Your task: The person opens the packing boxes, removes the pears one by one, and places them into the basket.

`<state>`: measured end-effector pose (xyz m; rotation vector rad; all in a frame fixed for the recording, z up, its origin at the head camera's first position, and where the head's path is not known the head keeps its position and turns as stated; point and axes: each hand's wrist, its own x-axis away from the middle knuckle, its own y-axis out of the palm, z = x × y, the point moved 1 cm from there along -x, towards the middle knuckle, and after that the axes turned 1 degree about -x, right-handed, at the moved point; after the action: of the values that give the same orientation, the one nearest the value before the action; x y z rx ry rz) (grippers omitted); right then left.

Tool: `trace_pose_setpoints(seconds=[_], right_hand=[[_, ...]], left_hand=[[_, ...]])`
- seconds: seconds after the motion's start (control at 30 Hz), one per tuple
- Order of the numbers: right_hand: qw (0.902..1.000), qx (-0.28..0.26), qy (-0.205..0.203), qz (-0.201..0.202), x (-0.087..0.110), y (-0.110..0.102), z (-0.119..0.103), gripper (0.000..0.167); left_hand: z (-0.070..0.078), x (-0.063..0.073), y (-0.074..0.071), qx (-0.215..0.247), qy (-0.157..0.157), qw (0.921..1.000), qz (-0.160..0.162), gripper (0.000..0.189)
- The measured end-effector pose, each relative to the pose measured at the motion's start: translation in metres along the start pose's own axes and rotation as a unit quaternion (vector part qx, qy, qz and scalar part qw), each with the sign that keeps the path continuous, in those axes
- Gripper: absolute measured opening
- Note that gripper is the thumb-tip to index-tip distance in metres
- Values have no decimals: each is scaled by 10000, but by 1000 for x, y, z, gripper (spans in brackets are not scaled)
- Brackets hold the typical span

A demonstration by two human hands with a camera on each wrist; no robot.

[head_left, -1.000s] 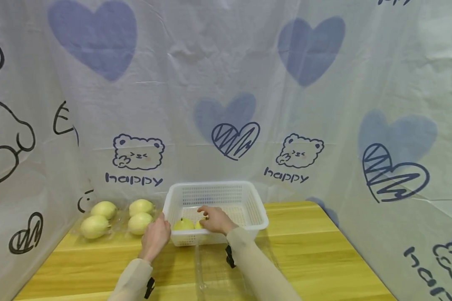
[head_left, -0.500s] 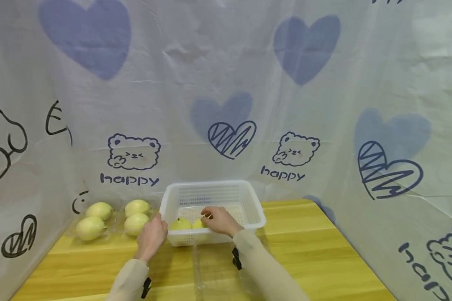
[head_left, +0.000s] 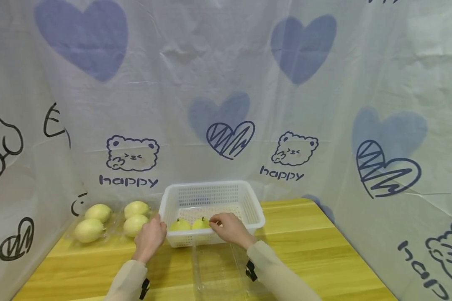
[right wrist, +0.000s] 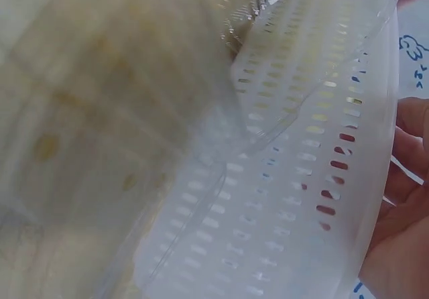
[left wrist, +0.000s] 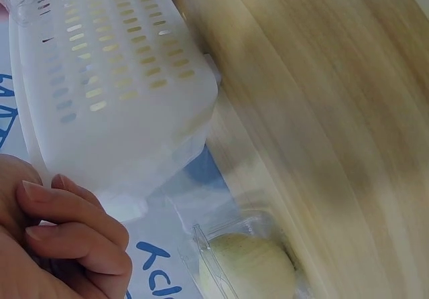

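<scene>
A white perforated plastic basket [head_left: 252, 196] stands at the back of the table. Two yellow pears [head_left: 180, 224] with stems sit inside by its front wall, side by side. My left hand [head_left: 150, 236] grips the basket's left front corner; in the left wrist view its fingers [left wrist: 80, 238] curl at the rim. Over the front wall reaches my right hand [head_left: 231, 229], fingers loosely bent beside the right-hand pear [head_left: 200, 223]. Fingers show through the basket's holes in the right wrist view. No fruit shows in that hand, though its fingertips are partly hidden.
A clear plastic box [head_left: 216, 267] lies on the wooden table [head_left: 305, 251] in front of the basket. To the left, several pale yellow fruits [head_left: 89, 230] sit in clear plastic packaging. A printed curtain [head_left: 196, 62] hangs close behind and along both sides.
My right hand has drawn back to the right, off the right-hand pear, which now shows more fully. The left hand stays at the basket's corner. The view has shifted slightly.
</scene>
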<state>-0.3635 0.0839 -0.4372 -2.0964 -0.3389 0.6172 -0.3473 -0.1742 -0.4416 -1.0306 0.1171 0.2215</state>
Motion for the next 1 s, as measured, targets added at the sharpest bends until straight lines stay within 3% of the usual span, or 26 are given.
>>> trace_pose_setpoints(seconds=[0.23, 1.0], right_hand=[[9990, -132, -362, 216, 8, -1, 5, 22], [9967, -2, -650, 485, 17, -6, 5, 20]], left_hand=[[-2, -1, 0, 29, -69, 10000, -18, 30], [0, -1, 0, -56, 36, 10000, 11, 26]])
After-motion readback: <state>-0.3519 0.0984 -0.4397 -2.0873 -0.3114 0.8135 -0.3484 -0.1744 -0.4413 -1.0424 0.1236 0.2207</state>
